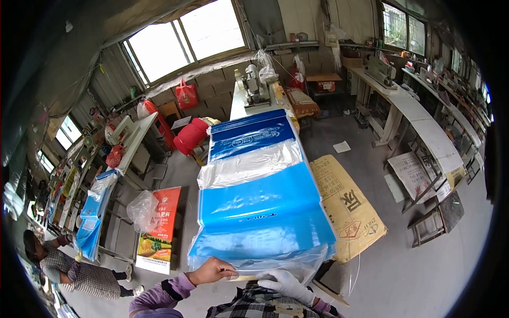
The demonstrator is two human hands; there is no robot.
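Two hands apart, near edge: L hand point(213, 271) pinches blue bag stack point(260, 204); R hand point(288, 286) gloved, grip unclear. Laid flat, top not lifted yet; prob. early stage.

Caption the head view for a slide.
Bare left hand and gloved right hand at the near edge of blue plastic bags.

Your 11 o'clock: bright window point(212, 25), block wall point(217, 84) beneath; 2 o'clock: long pale worktable point(413, 106); 3 o'clock: grey floor point(374, 175).
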